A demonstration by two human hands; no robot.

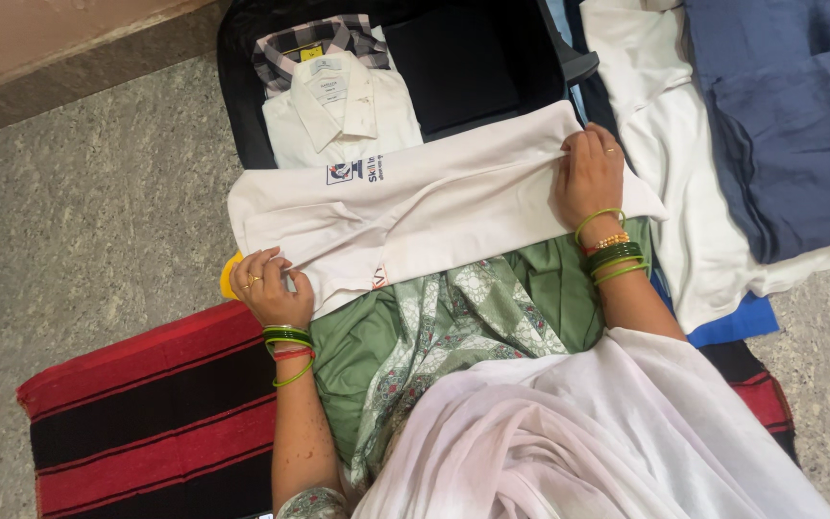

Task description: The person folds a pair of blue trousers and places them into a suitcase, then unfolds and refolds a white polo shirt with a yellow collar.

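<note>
Red and black stripes mark the woven mat (146, 413) spread on the speckled stone floor (88, 221) at the left. Just right of its upper edge, the left hand (271, 286) is laid on the lower left corner of a folded white shirt (415, 216), the fingers (263, 261) curled and pinching the cloth; green and red bangles (288, 344) are worn at the wrist. A small yellow object (229, 279) is partly hidden behind that hand and cannot be identified. On the shirt's upper left part a small blue, red and white emblem (340, 173) with dark blue lettering beside it is printed, and a red-and-black mark (379, 280) is seen at its lower fold. The shirt is stretched across the person's lap, over green patterned clothing (453, 322), its upper edge lying on the rim of an open black suitcase (473, 67). Inside the suitcase a folded white collared shirt (338, 115) with a pale rectangular neck label is stacked on a grey checked shirt (309, 43) bearing a yellow tag. The right hand (590, 173) is pressed on the shirt's right end, fingers (578, 142) bent and gripping the fabric. Further right, white cloth (684, 183) and navy blue garments (799, 125) are piled.
</note>
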